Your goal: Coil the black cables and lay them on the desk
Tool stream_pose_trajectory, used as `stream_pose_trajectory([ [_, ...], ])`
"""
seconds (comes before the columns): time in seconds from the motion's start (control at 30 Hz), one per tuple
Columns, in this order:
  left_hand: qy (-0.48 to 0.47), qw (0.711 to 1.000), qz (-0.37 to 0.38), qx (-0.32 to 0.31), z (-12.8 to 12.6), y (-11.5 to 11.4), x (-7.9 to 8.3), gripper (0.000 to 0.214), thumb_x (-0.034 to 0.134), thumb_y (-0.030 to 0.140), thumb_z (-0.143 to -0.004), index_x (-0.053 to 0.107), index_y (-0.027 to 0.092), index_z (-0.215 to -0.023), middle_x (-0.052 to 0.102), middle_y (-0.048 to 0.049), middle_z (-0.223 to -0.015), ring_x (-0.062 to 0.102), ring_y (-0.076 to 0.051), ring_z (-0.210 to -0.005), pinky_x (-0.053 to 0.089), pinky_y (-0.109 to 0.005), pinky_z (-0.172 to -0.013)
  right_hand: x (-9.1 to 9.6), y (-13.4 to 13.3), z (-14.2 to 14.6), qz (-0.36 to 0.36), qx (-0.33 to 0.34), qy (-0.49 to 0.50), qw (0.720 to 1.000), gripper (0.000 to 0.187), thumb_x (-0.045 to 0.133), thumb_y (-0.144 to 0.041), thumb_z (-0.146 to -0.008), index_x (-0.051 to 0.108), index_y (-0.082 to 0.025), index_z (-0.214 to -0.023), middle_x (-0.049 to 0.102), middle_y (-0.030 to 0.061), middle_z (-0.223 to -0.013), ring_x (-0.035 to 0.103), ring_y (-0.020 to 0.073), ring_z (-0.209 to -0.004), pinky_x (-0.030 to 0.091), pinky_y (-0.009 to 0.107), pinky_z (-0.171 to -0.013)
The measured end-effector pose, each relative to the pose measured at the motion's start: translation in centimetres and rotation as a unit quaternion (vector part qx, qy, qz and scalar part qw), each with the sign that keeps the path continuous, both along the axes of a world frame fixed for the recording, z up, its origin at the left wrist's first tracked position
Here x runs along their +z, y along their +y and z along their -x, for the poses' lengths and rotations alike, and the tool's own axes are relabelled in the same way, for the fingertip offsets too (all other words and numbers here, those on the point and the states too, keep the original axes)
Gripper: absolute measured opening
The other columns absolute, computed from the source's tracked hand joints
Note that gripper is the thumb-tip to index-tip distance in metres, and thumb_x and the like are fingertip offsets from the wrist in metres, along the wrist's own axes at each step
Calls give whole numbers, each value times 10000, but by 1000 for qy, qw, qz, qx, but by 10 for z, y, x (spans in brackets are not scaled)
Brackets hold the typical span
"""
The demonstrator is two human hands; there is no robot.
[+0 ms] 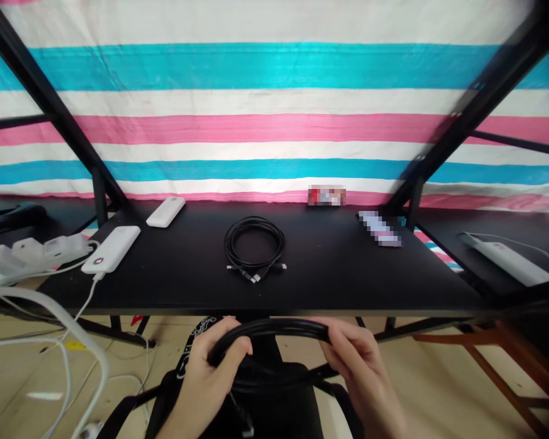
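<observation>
A coiled black cable (279,328) is held in front of my lap, just below the table's front edge. My left hand (219,360) grips the left side of the coil, thumb over the strands. On the right side of the loop, my right hand (357,360) has its fingers closed round the cable. A connector (247,430) dangles under the coil near my left hand. Another black cable coil (255,241) lies on the table, its several plugs toward the front.
On the black table (187,286) lie a white power bank (112,250) with a cable plugged in and a second power bank (166,212). A blurred phone-like object (379,230) and a small box (326,196) are at the right. White cables (73,323) hang at the left.
</observation>
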State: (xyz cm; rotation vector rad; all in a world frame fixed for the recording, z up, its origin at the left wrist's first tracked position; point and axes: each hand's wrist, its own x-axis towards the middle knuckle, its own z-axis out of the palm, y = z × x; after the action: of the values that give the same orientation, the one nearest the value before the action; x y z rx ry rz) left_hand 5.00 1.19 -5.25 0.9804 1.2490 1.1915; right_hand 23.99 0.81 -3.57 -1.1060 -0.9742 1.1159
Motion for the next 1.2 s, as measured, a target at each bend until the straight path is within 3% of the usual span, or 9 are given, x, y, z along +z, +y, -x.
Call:
stream_pose_trajectory([
  [0.17, 66, 994, -35, -84, -6, 3, -4, 238, 633, 335, -809, 507, 212, -649, 427, 73, -471, 375, -72, -416, 313, -202, -443, -5, -1, -1, -12, -80, 34, 996, 100, 819, -309, -674, 782, -231, -724, 595, 0, -494, 376, 84, -374, 271, 227, -350],
  [0.37, 208, 970, -127, -8, -3, 11, -15, 131, 623, 289, -808, 606, 215, -701, 609, -34, -845, 584, -194, -835, 435, -296, -773, -2, -9, 0, -82, -136, 119, 980, 165, 799, -396, -703, 730, -259, -642, 629, 7, -547, 381, 66, -307, 220, 231, -317],
  [0.43, 187, 977, -100, 5, -5, 13, -30, 74, 652, 300, -790, 645, 232, -820, 622, -49, -960, 584, -226, -959, 428, -330, -854, -4, -10, -1, -98, -139, 138, 976, 198, 784, -427, -718, 713, -257, -644, 647, 8, -610, 347, 42, -305, 186, 217, -309],
  [0.5, 110, 992, -38, 53, -10, 14, -49, 279, 710, 321, -731, 623, 240, -983, 621, -60, -1025, 586, -243, -1013, 436, -357, -887, -8, -10, -3, -118, -124, 139, 975, 208, 765, -427, -741, 702, -251, -652, 598, -14, -559, 313, 32, -304, 185, 208, -312],
  [0.57, 54, 987, -2, 149, -17, 16, -67, 439, 773, 322, -631, 570, 221, -1007, 608, -62, -1008, 601, -236, -976, 442, -364, -899, -13, -8, -5, -156, -100, 125, 975, 196, 746, -409, -764, 700, -246, -665, 509, -38, -477, 315, 46, -319, 230, 213, -331],
  [0.67, 27, 986, 14, 162, -22, 15, -81, 578, 793, 378, -590, 492, 210, -1054, 616, -63, -944, 637, -216, -823, 480, -385, -837, -19, -6, -7, -206, -78, 109, 969, 185, 719, -381, -787, 690, -240, -671, 397, -60, -418, 329, 69, -359, 292, 228, -381],
  [0.83, -99, 989, 104, 37, -15, 9, -70, 923, 796, 497, -614, 266, 184, -1303, 726, -99, -891, 684, -228, -706, 515, -410, -764, -18, -8, -4, -207, -81, 125, 967, 208, 710, -388, -793, 656, -241, -657, 412, -52, -448, 354, 89, -413, 316, 233, -413],
  [1.0, -144, 981, 39, 120, -14, 11, -52, 1093, 847, 535, -512, 247, 235, -1374, 706, 26, -642, 686, -236, -576, 532, -376, -645, -14, -2, 5, -132, -68, 195, 969, 235, 736, -442, -758, 658, -253, -643, 371, -71, -448, 238, 61, -381, 253, 209, -390],
  [1.2, -150, 983, 57, 91, -6, 6, -27, 652, 773, 517, -652, 503, 260, -1186, 683, 32, -679, 693, -208, -712, 512, -324, -739, -14, 13, 11, -44, -16, 278, 959, 237, 700, -479, -789, 662, -259, -709, 74, -123, -450, 48, 59, -425, 173, 187, -411],
])
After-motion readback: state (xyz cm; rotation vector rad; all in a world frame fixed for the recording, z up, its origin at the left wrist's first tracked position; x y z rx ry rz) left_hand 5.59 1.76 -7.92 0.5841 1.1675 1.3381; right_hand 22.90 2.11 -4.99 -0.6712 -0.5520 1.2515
